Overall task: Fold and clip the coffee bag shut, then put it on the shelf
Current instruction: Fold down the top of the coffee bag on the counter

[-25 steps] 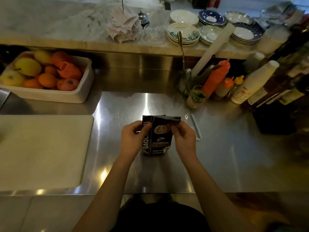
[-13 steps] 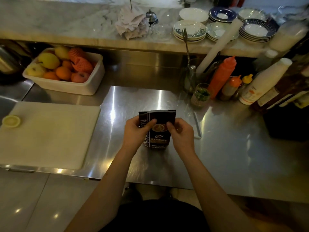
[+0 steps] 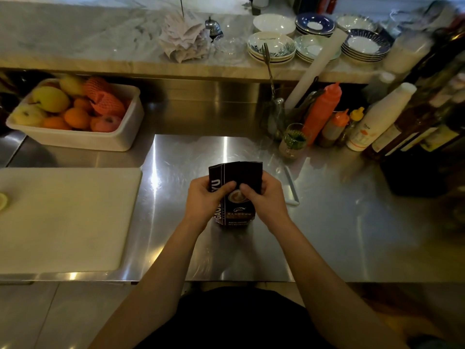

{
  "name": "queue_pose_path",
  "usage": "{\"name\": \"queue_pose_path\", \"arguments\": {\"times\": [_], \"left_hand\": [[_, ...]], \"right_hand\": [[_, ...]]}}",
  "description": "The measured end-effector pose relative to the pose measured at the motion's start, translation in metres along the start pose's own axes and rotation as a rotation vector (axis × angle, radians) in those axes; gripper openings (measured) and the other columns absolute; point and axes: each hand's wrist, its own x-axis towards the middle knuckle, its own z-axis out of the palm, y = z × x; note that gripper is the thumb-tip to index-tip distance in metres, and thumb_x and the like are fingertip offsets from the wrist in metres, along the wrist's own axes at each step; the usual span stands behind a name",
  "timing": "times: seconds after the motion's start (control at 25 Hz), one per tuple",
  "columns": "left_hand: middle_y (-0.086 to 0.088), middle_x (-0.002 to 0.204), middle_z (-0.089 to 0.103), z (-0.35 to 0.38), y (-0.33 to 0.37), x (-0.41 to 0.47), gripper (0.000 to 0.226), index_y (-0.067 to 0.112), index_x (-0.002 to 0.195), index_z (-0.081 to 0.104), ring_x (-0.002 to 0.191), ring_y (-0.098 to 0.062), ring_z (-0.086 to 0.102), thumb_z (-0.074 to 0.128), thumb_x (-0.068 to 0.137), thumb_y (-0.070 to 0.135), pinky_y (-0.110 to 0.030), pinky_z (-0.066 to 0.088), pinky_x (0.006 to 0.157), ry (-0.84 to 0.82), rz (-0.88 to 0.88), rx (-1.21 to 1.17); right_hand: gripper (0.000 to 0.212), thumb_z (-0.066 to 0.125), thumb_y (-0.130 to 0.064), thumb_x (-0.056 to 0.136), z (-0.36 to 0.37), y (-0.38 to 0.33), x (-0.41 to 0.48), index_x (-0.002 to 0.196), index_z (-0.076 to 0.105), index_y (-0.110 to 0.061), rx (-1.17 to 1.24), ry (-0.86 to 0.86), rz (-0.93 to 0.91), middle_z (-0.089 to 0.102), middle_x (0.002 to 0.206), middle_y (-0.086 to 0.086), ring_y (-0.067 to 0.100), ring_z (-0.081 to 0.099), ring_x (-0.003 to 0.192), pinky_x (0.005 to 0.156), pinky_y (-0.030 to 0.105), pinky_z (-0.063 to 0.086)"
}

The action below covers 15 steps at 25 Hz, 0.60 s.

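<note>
Coffee bag (image 3: pixel 235 190), upright on the steel counter (image 3: pixel 339 235) at centre: we pinch its top with left hand (image 3: pixel 206 197) and right hand (image 3: pixel 266 197) clamped on either edge, and should crease evenly before reaching right for the white clip (image 3: pixel 292 188).

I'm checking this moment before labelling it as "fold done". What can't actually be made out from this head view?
- Coffee bag: its middle and the fold line are covered by the left hand and right hand.
- White clip on the steel counter: too small and dim to show its shape.
- Yellow round object on the cutting board: cut off by the left edge.
- Dark bottles at right: labels blurred.
</note>
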Motion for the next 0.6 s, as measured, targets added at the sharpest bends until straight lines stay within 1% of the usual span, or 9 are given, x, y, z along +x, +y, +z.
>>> {"name": "queue_pose_path", "arguments": {"times": [0.12, 0.24, 0.36, 0.48, 0.52, 0.6], "left_hand": [[0.005, 0.088, 0.076, -0.005, 0.004, 0.007, 0.019, 0.032, 0.089, 0.07, 0.081, -0.008, 0.074, 0.078, 0.077, 0.019, -0.024, 0.058, 0.072, -0.073, 0.015, -0.005], [0.007, 0.089, 0.076, -0.009, 0.003, 0.011, 0.022, 0.033, 0.09, 0.071, 0.085, -0.007, 0.074, 0.079, 0.075, 0.018, -0.024, 0.058, 0.075, -0.102, 0.018, 0.035], [0.011, 0.081, 0.076, -0.013, 0.002, 0.016, 0.023, 0.031, 0.088, 0.071, 0.082, -0.006, 0.074, 0.079, 0.075, 0.013, -0.02, 0.057, 0.07, -0.075, -0.004, -0.014], [0.012, 0.077, 0.077, -0.018, 0.003, 0.021, 0.021, 0.024, 0.092, 0.072, 0.077, -0.008, 0.074, 0.074, 0.08, 0.008, -0.018, 0.055, 0.065, -0.07, -0.006, -0.089], [0.012, 0.077, 0.077, -0.019, 0.003, 0.024, 0.019, 0.022, 0.095, 0.072, 0.077, -0.008, 0.075, 0.072, 0.082, 0.008, -0.018, 0.055, 0.065, -0.082, 0.001, -0.093], [0.013, 0.077, 0.077, -0.021, 0.005, 0.029, 0.018, 0.022, 0.097, 0.072, 0.077, -0.008, 0.074, 0.07, 0.084, 0.009, -0.018, 0.055, 0.065, -0.102, 0.014, -0.078]], "right_hand": [[0.028, 0.069, -0.007, 0.085, 0.002, -0.001, 0.006, 0.108, 0.066, -0.021, 0.003, 0.037, 0.007, 0.074, 0.099, 0.003, 0.017, 0.071, 0.093, 0.084, 0.04, 0.06], [0.026, 0.069, -0.006, 0.084, 0.005, 0.0, 0.012, 0.106, 0.068, -0.019, -0.004, 0.051, 0.006, 0.074, 0.096, 0.003, 0.017, 0.072, 0.091, 0.081, 0.038, 0.06], [0.029, 0.07, -0.007, 0.083, 0.006, -0.002, 0.019, 0.111, 0.067, -0.013, -0.017, 0.002, 0.003, 0.074, 0.099, 0.004, 0.014, 0.072, 0.092, 0.078, 0.028, 0.06], [0.028, 0.074, -0.009, 0.081, 0.005, -0.006, 0.027, 0.108, 0.067, -0.011, -0.015, -0.015, 0.033, 0.074, 0.093, -0.001, 0.003, 0.072, 0.081, 0.069, 0.016, 0.057], [0.027, 0.076, -0.01, 0.08, 0.005, -0.006, 0.03, 0.106, 0.067, -0.01, -0.022, -0.005, 0.035, 0.074, 0.091, -0.001, 0.002, 0.072, 0.079, 0.067, 0.015, 0.057], [0.026, 0.079, -0.011, 0.077, 0.005, -0.005, 0.035, 0.101, 0.069, -0.006, -0.031, 0.026, 0.035, 0.076, 0.089, 0.005, 0.008, 0.074, 0.077, 0.066, 0.019, 0.059]]}}
